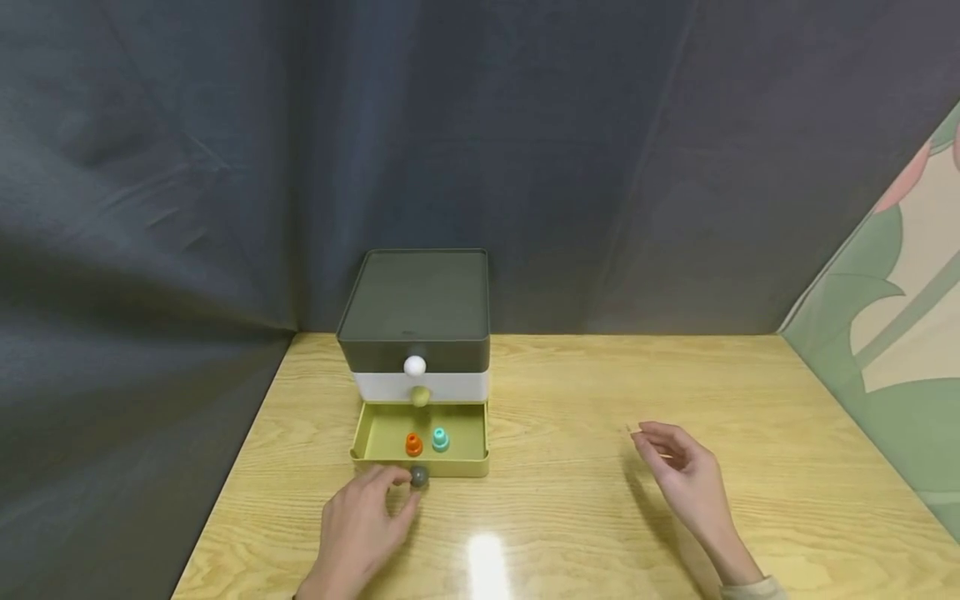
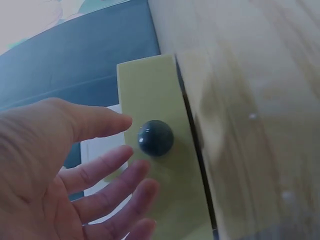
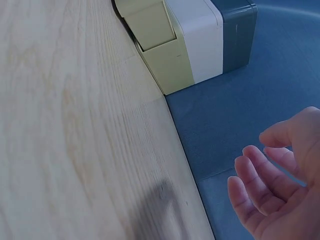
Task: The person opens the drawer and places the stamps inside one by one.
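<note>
A small drawer unit stands on the table, its bottom yellow-green drawer (image 1: pixel 472 433) pulled out. Inside that drawer lie an orange cone-shaped piece (image 1: pixel 413 444) and a turquoise one (image 1: pixel 440 439). On the drawer front sits a round dark grey knob (image 2: pixel 155 138). My left hand (image 1: pixel 363 521) is right beside this knob, thumb and fingers spread; the left wrist view shows a gap between them and the knob. Well to the right, my right hand (image 1: pixel 686 479) hovers above the table with loosely bent fingers, holding nothing in the right wrist view.
The unit's upper drawers are closed: a dark grey top one (image 1: pixel 375 357) with a white knob (image 1: pixel 415 366), and a white middle one (image 1: pixel 465 387) with a yellow-green knob (image 1: pixel 421 396). Dark curtains (image 1: pixel 562 167) hang behind and left of the wooden table (image 1: pixel 562 467). A leaf-patterned cloth (image 1: pixel 900 350) borders the right.
</note>
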### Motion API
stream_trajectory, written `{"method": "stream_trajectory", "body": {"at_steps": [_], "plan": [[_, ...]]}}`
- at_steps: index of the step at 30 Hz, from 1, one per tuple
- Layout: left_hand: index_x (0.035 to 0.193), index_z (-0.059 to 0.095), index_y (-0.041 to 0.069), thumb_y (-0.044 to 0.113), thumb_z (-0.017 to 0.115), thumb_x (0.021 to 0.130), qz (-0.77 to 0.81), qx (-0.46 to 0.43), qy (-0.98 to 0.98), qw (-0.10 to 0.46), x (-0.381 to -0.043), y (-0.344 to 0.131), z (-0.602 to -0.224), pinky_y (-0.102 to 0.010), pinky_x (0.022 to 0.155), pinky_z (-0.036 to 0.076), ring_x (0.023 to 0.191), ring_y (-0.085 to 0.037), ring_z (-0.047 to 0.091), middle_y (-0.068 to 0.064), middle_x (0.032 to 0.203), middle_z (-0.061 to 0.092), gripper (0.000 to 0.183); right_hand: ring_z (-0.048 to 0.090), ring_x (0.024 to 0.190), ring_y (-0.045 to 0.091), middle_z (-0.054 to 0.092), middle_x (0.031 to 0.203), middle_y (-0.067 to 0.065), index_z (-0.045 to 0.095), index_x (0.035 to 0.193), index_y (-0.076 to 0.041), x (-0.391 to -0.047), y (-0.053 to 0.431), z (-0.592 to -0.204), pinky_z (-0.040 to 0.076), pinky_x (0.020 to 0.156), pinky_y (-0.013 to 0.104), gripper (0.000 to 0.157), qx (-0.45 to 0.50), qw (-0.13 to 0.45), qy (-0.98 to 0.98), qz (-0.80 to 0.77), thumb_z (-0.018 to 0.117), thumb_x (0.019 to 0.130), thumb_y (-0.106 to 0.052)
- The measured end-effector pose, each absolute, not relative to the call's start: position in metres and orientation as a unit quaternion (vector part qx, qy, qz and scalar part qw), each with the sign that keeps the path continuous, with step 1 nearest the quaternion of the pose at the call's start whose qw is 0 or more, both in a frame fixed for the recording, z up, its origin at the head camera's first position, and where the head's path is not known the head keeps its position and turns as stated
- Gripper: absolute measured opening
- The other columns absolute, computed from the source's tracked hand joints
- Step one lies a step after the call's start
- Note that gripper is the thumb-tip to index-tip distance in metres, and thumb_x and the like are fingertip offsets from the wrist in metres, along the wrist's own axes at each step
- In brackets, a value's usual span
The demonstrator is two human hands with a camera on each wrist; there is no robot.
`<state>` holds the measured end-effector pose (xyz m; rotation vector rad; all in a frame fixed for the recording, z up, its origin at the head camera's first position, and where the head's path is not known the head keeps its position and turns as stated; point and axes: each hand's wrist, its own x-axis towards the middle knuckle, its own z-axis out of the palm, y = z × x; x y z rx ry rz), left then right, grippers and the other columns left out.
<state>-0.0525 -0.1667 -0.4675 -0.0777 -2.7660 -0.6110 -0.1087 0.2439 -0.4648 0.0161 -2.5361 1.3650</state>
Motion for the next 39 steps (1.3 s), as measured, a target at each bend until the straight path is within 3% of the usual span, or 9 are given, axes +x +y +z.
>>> {"method": "stream_trajectory", "body": {"at_steps": [5,12,17,23,32,35,39], "plan": [[0.101,0.080,0.024,0.028,0.090,0.083,-0.210,-0.030,-0.964,0.163,-0.060,-0.166,-0.474,-0.027,0.058,0.048,0.069,-0.012,0.069,0.005,0.097,0.080,0.022,0.063,0.099,-0.013,0.077,0.120,0.013,0.071,0.128,-0.001,-0.108,0.245,-0.465,0.052,0.085,0.009,0.030,0.011,0.125,-0.878,0.462,0.066,0.107,-0.023],[0.098,0.080,0.025,0.028,0.090,0.084,-0.210,-0.027,-0.963,0.164,-0.070,-0.166,-0.477,-0.023,0.050,0.036,0.056,-0.004,0.053,0.004,0.094,0.082,0.018,0.063,0.098,-0.013,0.077,0.119,0.014,0.072,0.126,-0.001,-0.108,0.245,-0.467,0.052,0.084,0.009,0.029,0.013,0.118,-0.883,0.454,0.066,0.107,-0.022],[0.099,0.081,0.023,0.029,0.089,0.086,-0.215,-0.034,-0.962,0.166,-0.078,-0.165,-0.477,-0.021,0.048,0.034,0.053,-0.002,0.049,0.001,0.096,0.083,0.017,0.062,0.098,-0.013,0.076,0.121,0.016,0.072,0.126,-0.001,-0.108,0.246,-0.468,0.052,0.084,0.009,0.028,0.018,0.112,-0.881,0.459,0.067,0.106,-0.018],[0.102,0.081,0.020,0.027,0.088,0.087,-0.222,-0.037,-0.957,0.180,-0.095,-0.167,-0.479,-0.023,0.047,0.036,0.055,-0.010,0.059,0.000,0.098,0.083,0.019,0.063,0.098,-0.011,0.077,0.119,0.016,0.073,0.125,-0.001,-0.108,0.244,-0.469,0.053,0.083,0.011,0.026,0.024,0.117,-0.876,0.468,0.069,0.104,-0.015],[0.109,0.081,0.018,0.027,0.086,0.089,-0.249,-0.016,-0.954,0.168,-0.119,-0.170,-0.480,-0.026,0.046,0.033,0.050,-0.006,0.041,-0.002,0.103,0.083,0.023,0.065,0.097,-0.011,0.078,0.118,0.014,0.073,0.124,-0.001,-0.106,0.243,-0.469,0.055,0.083,0.012,0.026,0.015,0.109,-0.878,0.466,0.068,0.105,-0.019],[0.109,0.081,0.018,0.027,0.085,0.089,-0.254,-0.012,-0.952,0.170,-0.125,-0.170,-0.481,-0.026,0.047,0.035,0.052,-0.007,0.046,-0.002,0.103,0.083,0.023,0.065,0.097,-0.010,0.078,0.118,0.014,0.074,0.123,-0.002,-0.105,0.243,-0.468,0.055,0.084,0.012,0.026,0.012,0.108,-0.879,0.465,0.068,0.105,-0.019],[0.110,0.081,0.017,0.030,0.085,0.090,-0.262,-0.008,-0.950,0.170,-0.130,-0.170,-0.482,-0.028,0.050,0.042,0.060,-0.011,0.062,0.000,0.101,0.083,0.024,0.065,0.097,-0.009,0.078,0.117,0.014,0.074,0.122,-0.002,-0.105,0.243,-0.468,0.055,0.083,0.013,0.025,0.013,0.108,-0.879,0.464,0.068,0.105,-0.019]]}}
